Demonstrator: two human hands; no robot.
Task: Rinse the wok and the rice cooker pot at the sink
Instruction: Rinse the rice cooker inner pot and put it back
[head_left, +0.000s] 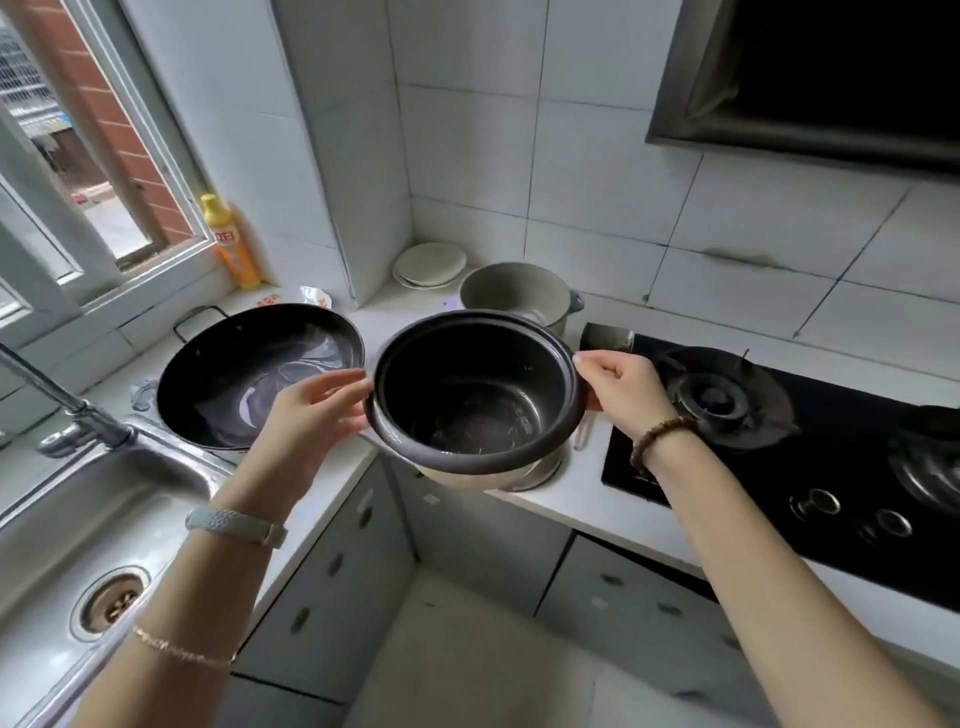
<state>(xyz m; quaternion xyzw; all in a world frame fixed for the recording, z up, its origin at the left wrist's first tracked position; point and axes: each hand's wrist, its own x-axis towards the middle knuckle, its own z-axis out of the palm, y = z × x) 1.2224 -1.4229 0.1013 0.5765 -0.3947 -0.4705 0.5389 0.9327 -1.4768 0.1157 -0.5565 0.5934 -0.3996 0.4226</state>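
Rice cooker pot (470, 410), dark inside, is held up to the right of the sink (104, 512), above the tabletop (589, 499) edge. The left hand (311, 413) grips its left rim; the right hand (623, 389) pinches its right rim. The wok (249, 379) sits on the tabletop just right of the sink.

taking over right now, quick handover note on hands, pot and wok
The left hand and right hand each hold the rice cooker pot by its rim, lifted over the counter.
The wok sits on the counter beside the sink.
No running water in view; whether either was rinsed, cannot tell.
Likely left: carry the pot to the sink, rinse it, then the wok.
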